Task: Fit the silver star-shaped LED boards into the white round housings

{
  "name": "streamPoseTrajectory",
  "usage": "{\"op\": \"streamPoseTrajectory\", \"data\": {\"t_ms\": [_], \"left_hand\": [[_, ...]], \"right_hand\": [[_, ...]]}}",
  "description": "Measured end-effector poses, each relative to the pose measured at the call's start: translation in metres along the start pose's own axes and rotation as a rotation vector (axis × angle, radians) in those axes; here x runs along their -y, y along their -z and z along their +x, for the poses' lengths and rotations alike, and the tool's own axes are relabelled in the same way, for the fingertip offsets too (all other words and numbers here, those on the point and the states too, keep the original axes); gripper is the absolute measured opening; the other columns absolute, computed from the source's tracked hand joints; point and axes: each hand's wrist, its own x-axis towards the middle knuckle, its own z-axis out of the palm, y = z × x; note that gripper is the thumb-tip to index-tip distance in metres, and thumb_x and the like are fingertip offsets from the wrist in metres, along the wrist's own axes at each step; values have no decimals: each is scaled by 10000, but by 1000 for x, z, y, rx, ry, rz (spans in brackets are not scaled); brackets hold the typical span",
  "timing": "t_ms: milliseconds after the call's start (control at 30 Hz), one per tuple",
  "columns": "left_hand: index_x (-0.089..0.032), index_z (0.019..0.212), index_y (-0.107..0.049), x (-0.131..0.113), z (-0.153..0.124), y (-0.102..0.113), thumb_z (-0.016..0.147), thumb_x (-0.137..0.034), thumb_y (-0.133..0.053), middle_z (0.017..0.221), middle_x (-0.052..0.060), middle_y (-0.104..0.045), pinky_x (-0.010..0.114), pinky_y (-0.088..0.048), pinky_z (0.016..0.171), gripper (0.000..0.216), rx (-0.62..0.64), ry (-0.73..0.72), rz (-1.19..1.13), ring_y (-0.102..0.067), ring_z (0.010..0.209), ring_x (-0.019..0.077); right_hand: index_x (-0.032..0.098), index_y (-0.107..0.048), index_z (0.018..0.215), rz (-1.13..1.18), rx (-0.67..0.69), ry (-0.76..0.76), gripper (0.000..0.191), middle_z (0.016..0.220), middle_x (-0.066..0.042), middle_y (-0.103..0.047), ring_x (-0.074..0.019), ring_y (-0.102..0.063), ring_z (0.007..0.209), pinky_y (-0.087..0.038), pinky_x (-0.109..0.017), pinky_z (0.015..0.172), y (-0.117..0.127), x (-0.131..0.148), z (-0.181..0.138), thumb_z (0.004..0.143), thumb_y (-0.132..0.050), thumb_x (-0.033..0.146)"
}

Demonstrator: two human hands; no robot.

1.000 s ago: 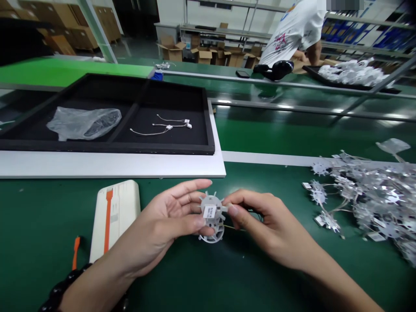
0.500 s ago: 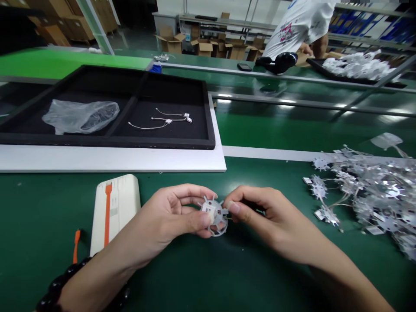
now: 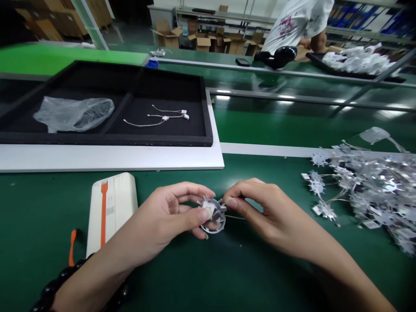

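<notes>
Between thumb and fingers, my left hand [image 3: 182, 210] grips a small grey-white round plastic part [image 3: 215, 224] with tabs sticking out around its rim. A white square piece [image 3: 208, 209] sits on it, partly under my left thumb. My right hand [image 3: 253, 206] is closed in a pinch at the part's right edge. What its fingertips hold, if anything, is hidden. A thin pale wire [image 3: 234, 217] runs from the part to the right, below the right fingers.
A white power bank [image 3: 125, 195] with an orange strap lies left. Behind it, a black tray [image 3: 156, 141] holds a plastic bag [image 3: 74, 115] and several wired connectors [image 3: 165, 118]. Piled at right are similar parts with wires [image 3: 373, 186]. A person [image 3: 295, 26] stands across the bench.
The round part has turned slightly in my left hand, and more wire shows to its right. My right hand stays pinched at its edge. The whole view has shifted a little.
</notes>
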Motion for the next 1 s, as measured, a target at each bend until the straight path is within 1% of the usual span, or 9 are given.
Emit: {"op": "streamPoseTrajectory", "data": {"t_ms": [100, 200, 267, 333, 467, 567, 633, 833, 1000], "left_hand": [[-231, 1036, -765, -1, -1, 0, 884, -257, -823, 949, 4, -766, 158, -638, 640, 165, 14, 10, -50, -779, 806, 173], [-227, 1053, -762, -1, -1, 0, 863, -233, -840, 923, 8, -762, 180, -653, 642, 205, 10, 22, -73, -781, 805, 186], [-231, 1059, -758, -1, -1, 0, 853, -220, -846, 909, -1, -759, 189, -659, 643, 224, 6, 22, -75, -778, 793, 177], [-237, 1069, -753, -1, -1, 0, 861, -225, -839, 917, -9, -760, 175, -652, 642, 225, 2, 24, -58, -773, 772, 159], [-267, 1152, -729, 1, -3, 1, 889, -224, -810, 882, -31, -765, 146, -630, 668, 278, 4, 25, 15, -753, 743, 114], [-273, 1192, -714, 1, -7, -1, 902, -234, -793, 826, -43, -773, 122, -607, 690, 302, -8, 29, 99, -734, 742, 92], [-272, 1158, -720, 0, -8, -3, 909, -233, -782, 801, -52, -778, 100, -589, 695, 259, -17, 12, 132, -731, 740, 80], [-246, 1108, -726, -2, -5, -5, 924, -265, -771, 822, -40, -789, 111, -598, 687, 190, -48, -40, 143, -750, 753, 97], [-252, 1114, -718, -1, -5, -7, 920, -271, -767, 834, -50, -787, 116, -607, 690, 201, -106, -68, 194, -757, 756, 105]], "right_hand": [[212, -651, 907, 40, 29, 21, 212, 817, 24, -708, -129, -606, 719, -432, -262, 702, 1, 1, 1, 1054, -499, 228], [209, -687, 1005, 78, 59, 56, 133, 888, 17, -722, -124, -630, 780, -443, -239, 700, 1, 0, 0, 1031, -556, 210], [197, -702, 1040, 103, 49, 108, 114, 902, 11, -727, -116, -637, 783, -452, -224, 699, 0, -1, 0, 1015, -590, 196], [176, -711, 996, 126, 19, 152, 121, 852, 8, -714, -104, -628, 740, -454, -212, 681, -1, -2, -1, 1014, -591, 180], [170, -699, 933, 165, 13, 150, 135, 825, 13, -702, -89, -618, 709, -452, -194, 662, -4, -3, 0, 1007, -587, 148], [187, -683, 908, 192, 28, 104, 139, 823, 33, -707, -77, -610, 700, -444, -183, 654, -5, -2, 1, 1008, -589, 160], [198, -681, 901, 211, 50, 52, 153, 803, 43, -709, -77, -602, 682, -440, -186, 640, -4, -1, 1, 1015, -580, 186], [212, -717, 889, 275, 133, -149, 216, 808, 6, -727, -132, -615, 718, -433, -233, 599, 1, 2, -1, 1012, -568, 309], [244, -766, 908, 414, 165, -284, 138, 786, 11, -692, -121, -537, 651, -392, -228, 550, 1, 5, 0, 930, -688, 355]]}}
